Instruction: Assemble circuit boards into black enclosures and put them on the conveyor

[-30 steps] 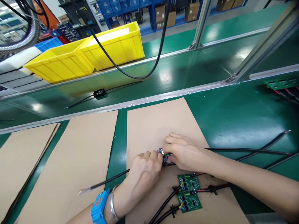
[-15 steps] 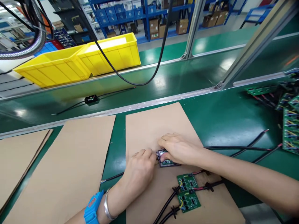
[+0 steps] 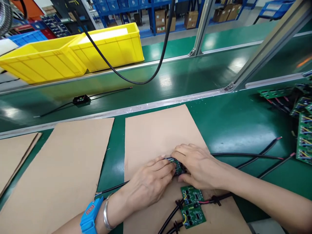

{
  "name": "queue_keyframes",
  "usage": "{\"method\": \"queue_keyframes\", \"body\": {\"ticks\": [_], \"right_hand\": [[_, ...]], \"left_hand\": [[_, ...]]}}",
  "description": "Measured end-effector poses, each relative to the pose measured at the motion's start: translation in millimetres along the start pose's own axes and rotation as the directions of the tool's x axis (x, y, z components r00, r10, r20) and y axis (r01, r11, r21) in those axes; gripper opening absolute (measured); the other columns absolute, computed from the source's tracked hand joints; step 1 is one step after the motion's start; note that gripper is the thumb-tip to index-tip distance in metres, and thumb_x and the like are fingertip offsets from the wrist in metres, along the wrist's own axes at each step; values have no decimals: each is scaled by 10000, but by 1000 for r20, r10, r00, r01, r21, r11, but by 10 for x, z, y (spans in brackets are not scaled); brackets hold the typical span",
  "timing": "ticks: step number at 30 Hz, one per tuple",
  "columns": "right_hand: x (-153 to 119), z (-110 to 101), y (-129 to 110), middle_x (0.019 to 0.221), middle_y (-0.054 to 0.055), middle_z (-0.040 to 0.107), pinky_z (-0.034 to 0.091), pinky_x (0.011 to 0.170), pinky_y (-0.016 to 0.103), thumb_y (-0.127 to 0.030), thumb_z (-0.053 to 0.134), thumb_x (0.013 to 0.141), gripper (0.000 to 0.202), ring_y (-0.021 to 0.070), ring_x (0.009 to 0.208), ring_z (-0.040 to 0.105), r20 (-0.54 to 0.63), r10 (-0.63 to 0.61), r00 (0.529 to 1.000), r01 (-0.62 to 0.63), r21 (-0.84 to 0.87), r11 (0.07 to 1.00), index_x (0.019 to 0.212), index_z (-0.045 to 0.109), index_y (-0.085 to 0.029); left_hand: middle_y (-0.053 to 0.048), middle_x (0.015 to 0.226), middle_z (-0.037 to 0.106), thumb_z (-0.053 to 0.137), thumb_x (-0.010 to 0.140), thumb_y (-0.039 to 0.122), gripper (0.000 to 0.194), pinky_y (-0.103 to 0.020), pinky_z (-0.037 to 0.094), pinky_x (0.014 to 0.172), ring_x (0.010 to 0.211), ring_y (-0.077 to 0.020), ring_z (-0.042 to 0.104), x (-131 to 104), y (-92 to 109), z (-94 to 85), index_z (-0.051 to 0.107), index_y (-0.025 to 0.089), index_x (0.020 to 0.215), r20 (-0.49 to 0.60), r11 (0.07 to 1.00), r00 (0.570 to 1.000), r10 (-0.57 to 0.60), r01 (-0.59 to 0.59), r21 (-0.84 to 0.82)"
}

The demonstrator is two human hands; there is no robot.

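A small circuit board in a black case (image 3: 179, 167) lies on the middle cardboard sheet (image 3: 161, 130), largely covered by both hands. My left hand (image 3: 152, 180), with a blue strap and a silver bangle at the wrist, has its fingers closed on the left side of the cased board. Around its right side curl the fingers of my right hand (image 3: 198, 165), the thumb at the near edge. Two green circuit boards (image 3: 193, 216) with black cables sit just below the hands. A black cable (image 3: 113, 188) runs out from under my left wrist.
More cardboard sheets (image 3: 65, 162) lie to the left. Circuit boards (image 3: 304, 138) are piled at the right, near loose cable ends (image 3: 273, 142). Beyond the metal rail are another cased board (image 3: 81, 100) and yellow bins (image 3: 109, 48). A black cable (image 3: 143, 82) hangs ahead.
My left hand has moved right onto the cased board. My right hand has shifted slightly right, its thumb now at the near edge instead of on top. The view has shifted a little.
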State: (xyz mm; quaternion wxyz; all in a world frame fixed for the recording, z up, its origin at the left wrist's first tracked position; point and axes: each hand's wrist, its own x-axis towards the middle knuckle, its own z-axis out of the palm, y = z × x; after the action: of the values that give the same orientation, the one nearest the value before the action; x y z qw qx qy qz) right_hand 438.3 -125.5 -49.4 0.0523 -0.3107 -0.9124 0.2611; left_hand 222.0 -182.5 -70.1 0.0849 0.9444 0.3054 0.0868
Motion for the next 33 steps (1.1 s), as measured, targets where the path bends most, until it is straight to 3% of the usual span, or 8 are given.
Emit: {"method": "queue_keyframes", "body": {"ticks": [5,10,14,16,22,25,29,33], "right_hand": [[26,-21,-3,1022,63,596,431,861,377,-243,787,701,424,237,962,537,13,16,1000,-17,32,999,1067,591,-162],[-167,-115,128,1152,95,598,426,941,373,-407,815,717,686,254,1087,526,-32,-6,999,8,83,997,1273,503,-153],[-344,-246,238,1066,79,621,457,816,354,-283,556,931,246,225,959,579,-18,140,990,-138,68,988,1154,563,-178],[-340,-246,236,939,50,620,445,751,337,-185,453,953,166,199,844,576,2,155,988,-155,73,985,1037,597,-189],[-173,-58,136,788,45,540,401,649,292,-25,381,867,229,177,741,488,-64,-57,996,61,73,995,811,557,-159],[-165,17,182,792,52,541,403,658,294,47,342,811,306,180,747,475,-63,-144,988,145,3,989,833,577,-148],[-212,70,279,769,54,545,399,644,314,40,345,829,318,188,711,459,-66,-201,977,193,-117,974,817,602,-148],[-249,73,261,821,73,573,431,679,323,34,335,831,351,194,758,481,-142,-199,970,191,-64,979,928,627,-134]], "left_hand": [[-60,1212,638,440,967,138,232,-358,288,1186,1224,-171,514,82,-110,-121,634,114,1091,31,993,997,65,-62,-103],[-62,1292,594,442,952,131,251,-388,382,1098,1165,-202,531,40,-35,-34,611,111,1137,-23,998,1000,14,-15,-62],[-130,1254,593,398,940,98,290,-409,483,914,1050,-248,564,13,72,24,597,77,1148,-9,998,1000,1,-1,60],[-154,1207,603,386,933,97,299,-416,494,881,1026,-267,566,23,100,26,600,64,1138,9,996,1000,5,-5,86],[-162,1202,578,413,893,82,288,-396,489,934,1063,-267,543,55,86,-8,595,48,1113,23,1000,1000,0,0,8],[-136,1140,595,415,881,67,250,-380,511,900,1007,-242,556,58,72,-20,615,76,1033,61,999,998,-14,16,-38],[-132,1263,553,432,865,71,272,-378,519,904,1059,-249,543,48,58,-12,606,79,1073,38,1000,999,10,-9,-22],[-133,1258,548,444,834,56,296,-385,515,921,1078,-256,534,32,57,3,601,80,1084,45,999,999,-10,12,-34]]}}
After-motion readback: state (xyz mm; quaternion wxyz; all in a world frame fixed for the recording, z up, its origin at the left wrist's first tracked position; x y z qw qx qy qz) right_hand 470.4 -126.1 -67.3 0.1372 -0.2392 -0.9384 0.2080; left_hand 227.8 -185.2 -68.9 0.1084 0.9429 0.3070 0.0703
